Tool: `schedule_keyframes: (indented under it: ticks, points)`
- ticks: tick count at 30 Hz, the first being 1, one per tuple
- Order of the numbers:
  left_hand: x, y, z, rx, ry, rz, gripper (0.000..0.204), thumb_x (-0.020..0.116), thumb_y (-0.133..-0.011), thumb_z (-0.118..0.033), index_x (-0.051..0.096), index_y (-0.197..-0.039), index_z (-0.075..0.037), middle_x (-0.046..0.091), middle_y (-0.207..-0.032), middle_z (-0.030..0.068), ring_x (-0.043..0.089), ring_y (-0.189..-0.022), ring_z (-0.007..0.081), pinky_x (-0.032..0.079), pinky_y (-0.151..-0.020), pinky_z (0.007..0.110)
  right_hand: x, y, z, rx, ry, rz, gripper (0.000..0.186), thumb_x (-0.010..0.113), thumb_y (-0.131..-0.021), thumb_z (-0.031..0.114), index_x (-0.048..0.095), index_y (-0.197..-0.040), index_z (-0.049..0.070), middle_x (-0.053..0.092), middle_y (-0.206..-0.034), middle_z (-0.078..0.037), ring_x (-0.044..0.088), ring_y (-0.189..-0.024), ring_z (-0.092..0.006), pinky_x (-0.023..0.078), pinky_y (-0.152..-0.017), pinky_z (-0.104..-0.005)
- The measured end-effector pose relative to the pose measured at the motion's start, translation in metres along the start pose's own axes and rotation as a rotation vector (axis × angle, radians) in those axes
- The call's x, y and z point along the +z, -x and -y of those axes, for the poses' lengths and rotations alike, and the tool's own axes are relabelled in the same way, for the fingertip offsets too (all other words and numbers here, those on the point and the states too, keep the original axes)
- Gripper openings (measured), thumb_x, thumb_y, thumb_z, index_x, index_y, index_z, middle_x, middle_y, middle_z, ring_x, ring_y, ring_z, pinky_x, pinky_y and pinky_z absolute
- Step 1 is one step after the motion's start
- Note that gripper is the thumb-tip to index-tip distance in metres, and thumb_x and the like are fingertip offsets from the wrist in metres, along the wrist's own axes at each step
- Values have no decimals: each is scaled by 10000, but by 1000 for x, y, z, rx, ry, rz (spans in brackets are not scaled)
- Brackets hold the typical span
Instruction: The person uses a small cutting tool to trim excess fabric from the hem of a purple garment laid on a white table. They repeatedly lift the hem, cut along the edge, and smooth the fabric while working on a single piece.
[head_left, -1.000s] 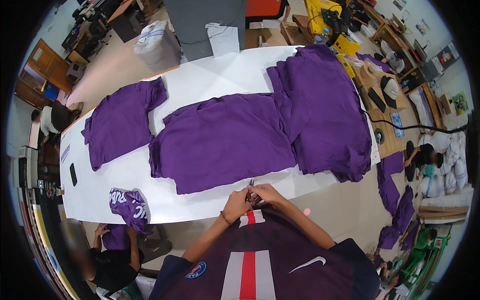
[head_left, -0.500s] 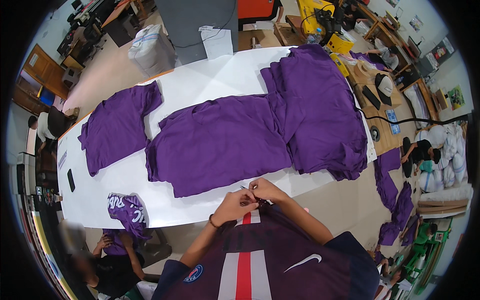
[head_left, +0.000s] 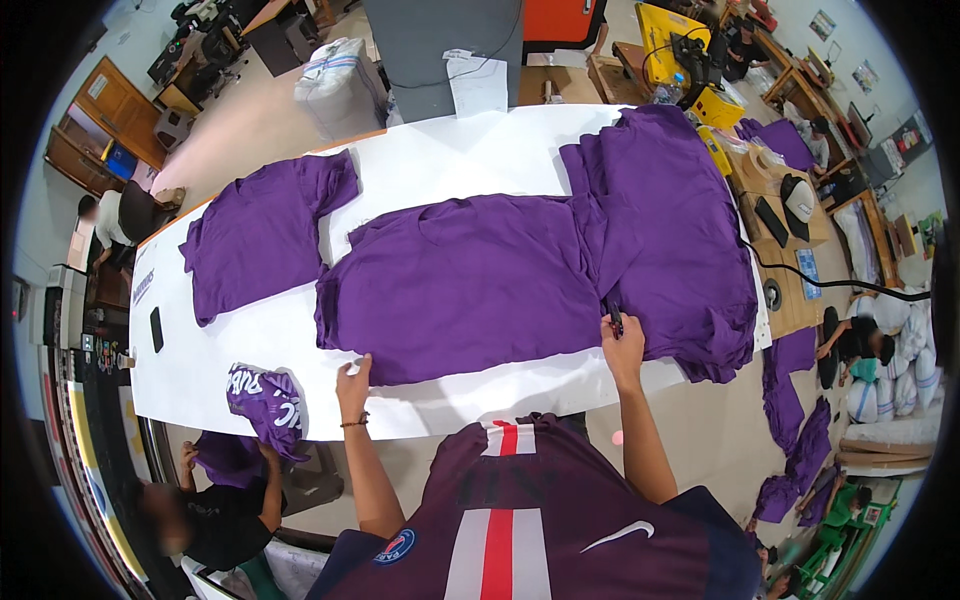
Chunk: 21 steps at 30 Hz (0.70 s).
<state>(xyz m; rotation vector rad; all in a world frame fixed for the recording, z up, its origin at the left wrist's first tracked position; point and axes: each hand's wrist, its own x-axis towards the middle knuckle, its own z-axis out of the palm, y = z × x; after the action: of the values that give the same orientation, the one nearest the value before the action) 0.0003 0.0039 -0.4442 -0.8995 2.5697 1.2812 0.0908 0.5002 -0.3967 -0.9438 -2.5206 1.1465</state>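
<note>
Head view: your left hand [head_left: 353,385] is at the near corner of the middle purple shirt [head_left: 465,285], grip unclear; your right hand [head_left: 622,345] grips a dark tool [head_left: 616,321]. The shirt lies just beyond them on the counter [head_left: 470,150]; you seem to be straightening it, which calls for keeping the tool clear.

Jersey [head_left: 590,490], one, short-sleeved: dark maroon body. Vertical red stripe [head_left: 497,560], white-edged, placed between left hand [head_left: 353,387] and right hand [head_left: 623,347], interrupted by dark, unclear print [head_left: 508,483]. Sleeves [head_left: 712,535]: navy. Round blue-and-red badge [head_left: 394,547], left-hand side; white curved tick [head_left: 616,536], right-hand side. Bracelet [head_left: 355,422]: dark, just behind left hand.
</note>
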Motion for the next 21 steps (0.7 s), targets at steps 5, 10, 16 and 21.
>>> schedule_keyframes:
  ticks: [5, 10, 16, 21]
  points:
    - [15, -5, -12, -71, 97, 187, 648, 762, -870, -533, 700, -986, 101, 693, -804, 139, 687, -748, 186, 567, -547, 294, 18, -4, 0, 16, 194, 38, 540, 787, -837, 382, 673, -1261, 67, 640, -1231, -158, 643, -1106, -372, 510, -899, -468]
    - [23, -9, 2, 88, 185, 159, 518, 773, -899, -437, 721, -908, 78, 684, -755, 88, 650, -674, 158, 536, -577, 304, 38, -8, -10, -70, 147, -46, 330, 766, -827, 203, 687, -1085, 14, 722, -899, -173, 706, -867, -380, 540, -815, -458]
    - [-20, 15, 4, 130, 194, 322, 406, 774, -915, -316, 740, -1031, 72, 759, -931, 126, 681, -822, 151, 539, -756, 316, -1, 3, -1, -61, 228, -26, 303, 702, -751, 125, 686, -1042, 42, 735, -946, -186, 708, -919, -405, 543, -825, -501]
    - [-41, 61, 2, -24, -235, 477, 530, 824, -849, -415, 748, -1016, 83, 746, -881, 155, 733, -804, 214, 594, -751, 373, -36, 32, 2, 99, 460, 160, 340, 752, -717, 164, 684, -1028, 44, 739, -914, -170, 717, -904, -399, 555, -812, -487]
